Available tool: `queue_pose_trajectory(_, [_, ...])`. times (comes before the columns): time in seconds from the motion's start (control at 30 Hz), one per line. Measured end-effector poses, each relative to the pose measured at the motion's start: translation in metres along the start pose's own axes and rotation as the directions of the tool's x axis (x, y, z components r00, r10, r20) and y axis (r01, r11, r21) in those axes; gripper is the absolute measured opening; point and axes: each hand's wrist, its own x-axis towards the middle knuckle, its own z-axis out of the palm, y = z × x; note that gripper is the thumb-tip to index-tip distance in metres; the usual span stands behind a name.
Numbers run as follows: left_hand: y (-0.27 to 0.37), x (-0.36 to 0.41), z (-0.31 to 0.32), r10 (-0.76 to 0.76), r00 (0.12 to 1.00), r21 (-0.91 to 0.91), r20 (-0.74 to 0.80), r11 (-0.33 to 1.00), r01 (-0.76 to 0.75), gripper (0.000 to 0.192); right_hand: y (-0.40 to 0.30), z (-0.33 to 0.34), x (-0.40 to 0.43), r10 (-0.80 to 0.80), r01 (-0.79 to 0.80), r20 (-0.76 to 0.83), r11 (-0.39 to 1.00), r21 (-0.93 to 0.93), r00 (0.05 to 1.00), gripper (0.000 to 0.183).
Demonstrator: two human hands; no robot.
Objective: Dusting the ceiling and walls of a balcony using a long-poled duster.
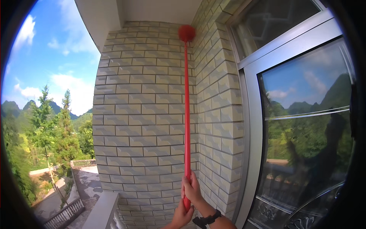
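A long red pole [187, 120] rises almost straight up in front of me. Its top carries a round red bristle brush head [187, 33], which appears close to the inner wall corner just under the ceiling; whether it touches cannot be told. My right hand [191, 187], with a black band on its wrist, grips the lower part of the pole. Below it, my left hand [183, 213] is closed around the pole's bottom end. Behind the pole stands a wall of beige and grey brick-patterned tiles [140, 120].
At right is a metal-framed glass door [306, 137] reflecting hills and a person's dark outline. A white ceiling [160, 11] closes the top. Lower left, a balcony railing [101, 209] meets the tiled wall. Beyond it lie a paved yard [87, 180] and trees [64, 128].
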Motion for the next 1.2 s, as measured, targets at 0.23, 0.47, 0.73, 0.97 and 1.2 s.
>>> queue_pose_trajectory(0.23, [0.005, 0.146, -0.028, -0.183, 0.969, 0.093, 0.164, 0.981, 0.17, 0.045, -0.036, 0.026, 0.132, -0.06, 0.06, -0.012, 0.997, 0.038, 0.998, 0.031])
queue_pose_trajectory(0.47, [-0.008, 0.241, -0.062, -0.096, 0.985, 0.035, 0.145, 0.995, 0.092, 0.035, -0.07, 0.069, 0.214, 0.009, -0.013, 0.06, 0.998, 0.059, 0.998, 0.029])
queue_pose_trajectory(0.73, [-0.008, 0.224, -0.15, -0.047, 0.997, 0.134, -0.055, 0.99, 0.054, 0.041, -0.039, 0.15, 0.216, -0.024, -0.007, 0.184, 0.986, 0.166, 0.983, 0.038])
queue_pose_trajectory(0.97, [-0.016, 0.195, -0.214, -0.092, 0.984, 0.138, -0.156, 0.984, 0.113, 0.038, -0.011, 0.218, 0.203, -0.047, -0.015, 0.309, 0.981, 0.195, 0.95, 0.047])
queue_pose_trajectory(1.2, [-0.009, 0.18, -0.283, -0.087, 0.963, 0.252, -0.257, 0.955, 0.153, 0.038, 0.009, 0.294, 0.196, -0.046, -0.044, 0.385, 0.974, 0.223, 0.922, 0.051])
